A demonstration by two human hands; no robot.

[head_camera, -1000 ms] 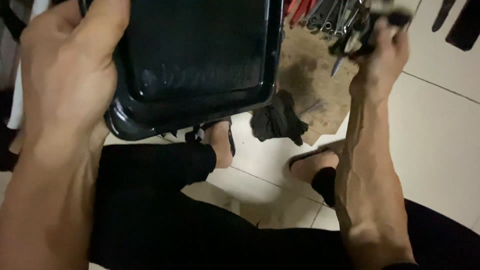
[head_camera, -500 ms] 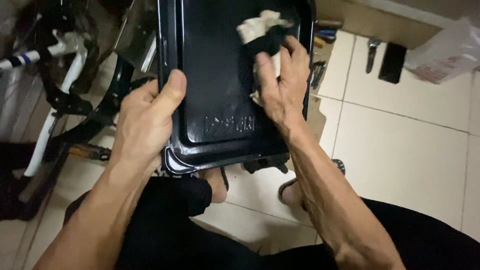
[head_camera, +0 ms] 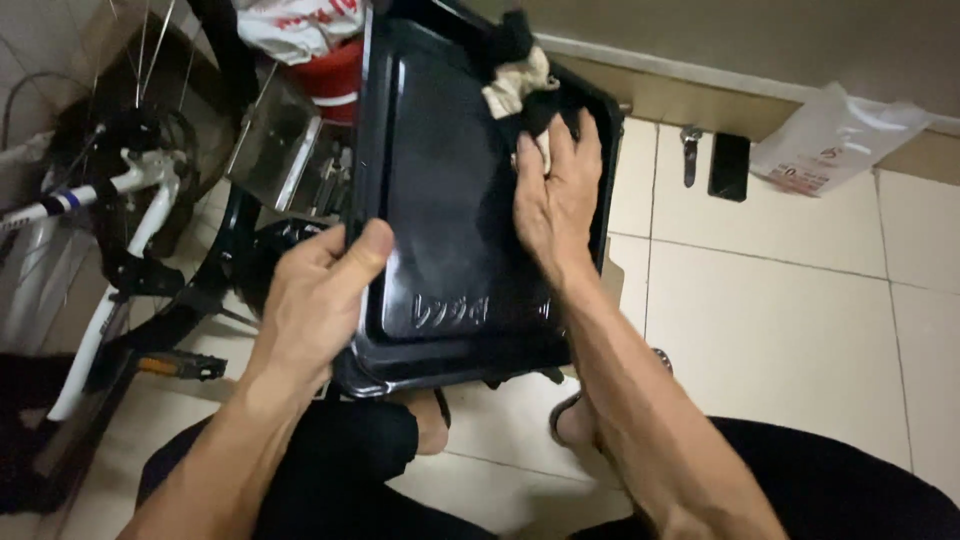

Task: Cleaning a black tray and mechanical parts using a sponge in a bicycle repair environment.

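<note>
One glossy black rectangular metal tray (head_camera: 440, 180), near-left rim clenched by left hand (head_camera: 315, 295); one crumpled black-and-cream cloth (head_camera: 520, 75), pressed flat under right hand (head_camera: 555, 195).

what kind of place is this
Probably a home storage corner or utility room, not a kitchen. A bicycle leans at the left, the floor is pale tile, and a plastic bag lies by the wall. The left hand grips a black tray; the right hand presses a rag on it.
</note>
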